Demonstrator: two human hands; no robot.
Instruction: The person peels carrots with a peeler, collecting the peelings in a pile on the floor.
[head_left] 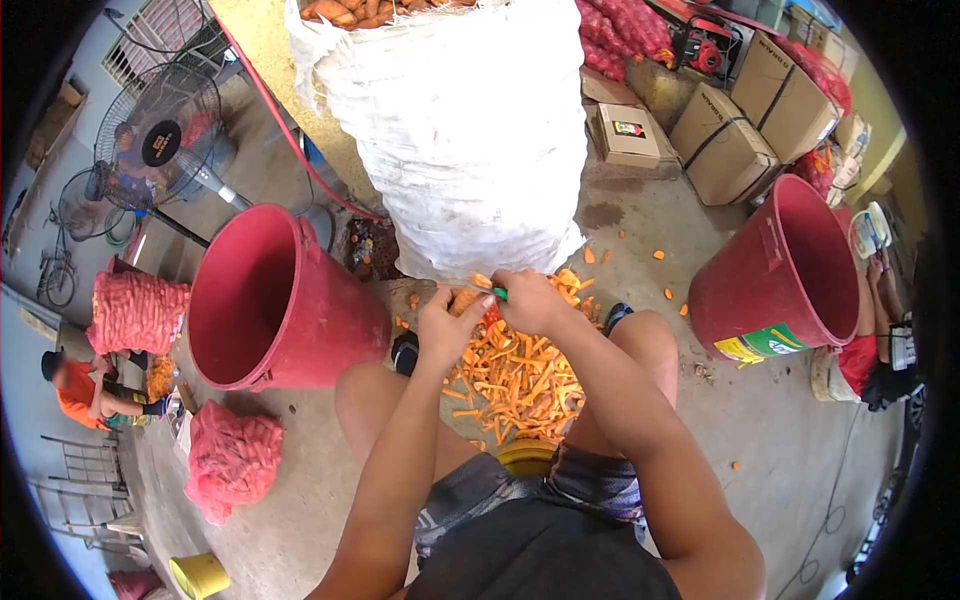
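My left hand [447,324] is closed around an orange carrot [463,301], held above the floor between my knees. Gripped in my right hand [530,300] is a small knife with a green handle [500,294]. Its thin blade points left and lies against the carrot's upper end, where an orange piece [481,281] shows. Below both hands a heap of orange trimmings [530,375] covers the floor. Directly beyond them stands a tall white woven sack [470,140], with orange-brown roots [365,12] at its open top.
Large red bins stand at the left [345,320] and right [730,290]. Mesh bags [235,455] and a fan [160,143] are on the left. Cardboard boxes [725,145] sit at the back right. A person in orange [80,392] sits far left; another person's arm [878,300] shows far right.
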